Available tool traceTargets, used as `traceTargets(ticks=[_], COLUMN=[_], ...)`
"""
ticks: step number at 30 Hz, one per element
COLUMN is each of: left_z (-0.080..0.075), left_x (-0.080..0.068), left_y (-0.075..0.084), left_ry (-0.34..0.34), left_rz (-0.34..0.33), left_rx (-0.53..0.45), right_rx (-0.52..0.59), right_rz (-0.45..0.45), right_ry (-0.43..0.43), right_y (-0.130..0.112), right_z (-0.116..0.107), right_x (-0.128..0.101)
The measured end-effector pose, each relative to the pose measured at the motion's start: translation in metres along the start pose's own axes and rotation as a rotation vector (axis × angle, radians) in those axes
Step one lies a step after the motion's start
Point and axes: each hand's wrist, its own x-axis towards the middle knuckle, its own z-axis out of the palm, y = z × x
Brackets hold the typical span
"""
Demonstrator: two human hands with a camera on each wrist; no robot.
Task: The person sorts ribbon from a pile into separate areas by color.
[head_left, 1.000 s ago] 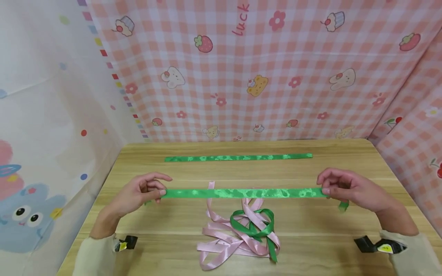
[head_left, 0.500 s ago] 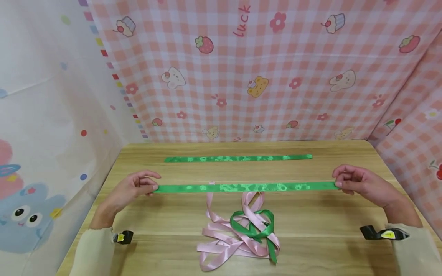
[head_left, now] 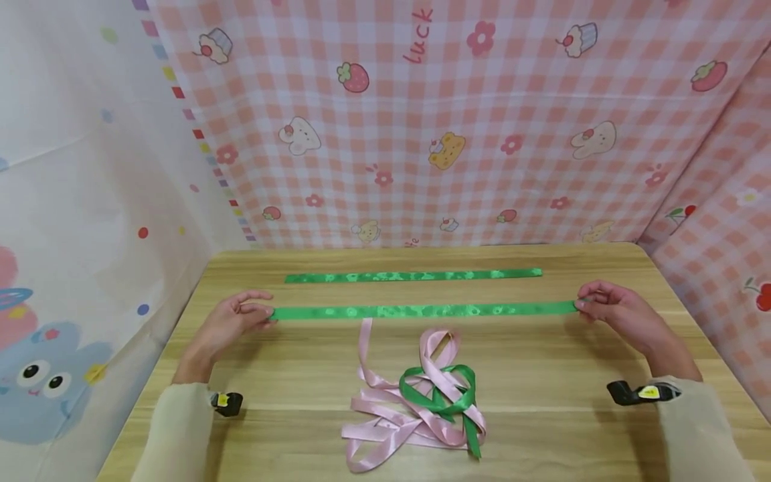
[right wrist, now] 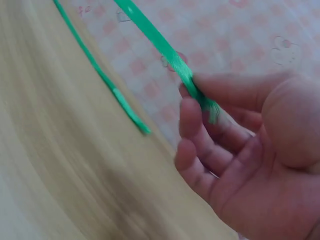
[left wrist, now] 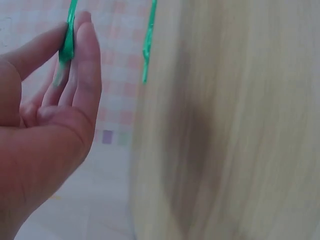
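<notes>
A green patterned ribbon (head_left: 421, 310) is stretched straight and taut across the wooden table (head_left: 301, 375). My left hand (head_left: 237, 318) pinches its left end (left wrist: 66, 42) between thumb and fingers. My right hand (head_left: 608, 311) pinches its right end (right wrist: 192, 85) the same way. A second green ribbon (head_left: 412, 275) lies flat and straight just behind it, near the far edge; both wrist views also show this far ribbon (right wrist: 100, 77) (left wrist: 146, 42).
A tangled heap of pink ribbons (head_left: 391, 415) with a plain green ribbon (head_left: 442, 395) looped through it lies at the table's front middle. Pink checked cloth walls (head_left: 421, 134) close the back and right, a white patterned sheet (head_left: 72, 201) the left.
Both hands have carried the stretched ribbon away from me toward the far ribbon and moved apart, pulling it longer. The pile has not moved.
</notes>
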Motion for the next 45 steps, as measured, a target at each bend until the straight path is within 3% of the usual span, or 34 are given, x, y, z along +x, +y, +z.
traceTargets(ticks=[5, 8, 13, 17, 19, 26, 31, 38, 45], left_z=[0.006, 0.011, 0.019, 0.022, 0.023, 0.028, 0.033, 0.035, 0.039], left_x=[0.015, 0.026, 0.041, 0.051, 0.055, 0.069, 0.077, 0.083, 0.085], left_y=[-0.003, -0.006, -0.011, -0.014, -0.016, -0.017, -0.018, -0.019, -0.016], left_ry=[0.138, 0.206, 0.258, 0.315, 0.355, 0.466, 0.529, 0.586, 0.649], left_rz=[-0.048, -0.042, -0.051, -0.096, -0.123, -0.127, -0.136, -0.202, -0.233], left_rx=[-0.106, -0.189, -0.284, -0.295, -0.294, -0.33, -0.397, -0.511, -0.441], right_rx=[-0.109, -0.127, 0.002, 0.129, 0.133, 0.018, 0.009, 0.019, -0.079], right_rz=[0.056, 0.077, 0.098, 0.113, 0.121, 0.17, 0.217, 0.263, 0.294], right_ry=[0.144, 0.224, 0.318, 0.391, 0.425, 0.504, 0.551, 0.607, 0.665], right_y=[0.007, 0.011, 0.019, 0.026, 0.029, 0.032, 0.036, 0.039, 0.044], right_z=[0.006, 0.011, 0.02, 0.027, 0.03, 0.036, 0.038, 0.04, 0.04], right_x=[0.017, 0.028, 0.045, 0.055, 0.06, 0.073, 0.078, 0.082, 0.085])
